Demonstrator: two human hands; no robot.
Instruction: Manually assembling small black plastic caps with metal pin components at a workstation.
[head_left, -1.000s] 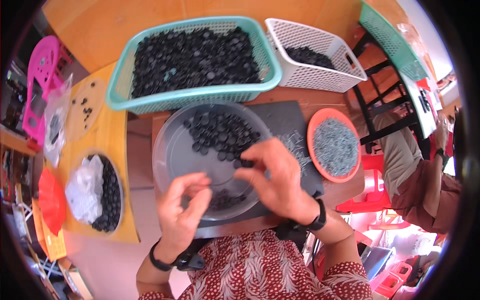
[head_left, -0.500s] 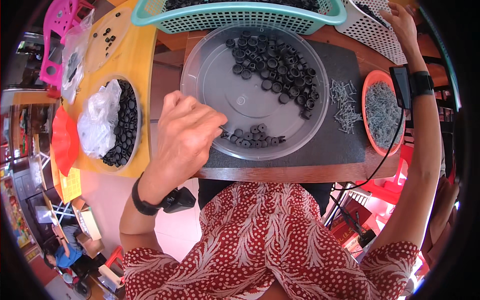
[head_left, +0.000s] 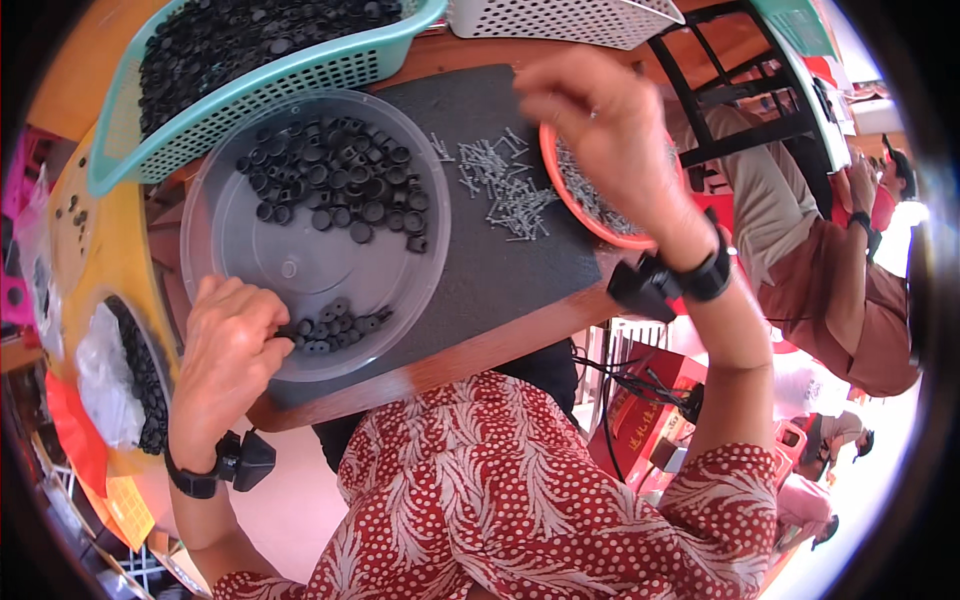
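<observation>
My left hand (head_left: 226,345) is at the near left rim of a clear round plastic tray (head_left: 325,262), thumb and fingers closed in a pinch. What they hold, if anything, is hidden. Right beside these fingertips lies a small group of black plastic pieces with holes (head_left: 338,328). A larger heap of black round caps (head_left: 350,178) fills the far part of the tray. My right hand (head_left: 605,115) hangs over an orange bowl (head_left: 622,240) of grey screws and partly covers it; its fingers are smeared by motion. Loose screws (head_left: 505,185) are spread between tray and bowl.
A teal basket (head_left: 280,85) full of black parts stands at the far left, a white basket (head_left: 570,22) beyond the mat (head_left: 490,285). On the yellow table (head_left: 110,215) at left are a plastic bag (head_left: 105,380) and more black parts. Other people sit at the right.
The view has swung to the right. My right hand has left the white basket and come over the bowl of screws. My left hand stays pinched at the tray's near left rim.
</observation>
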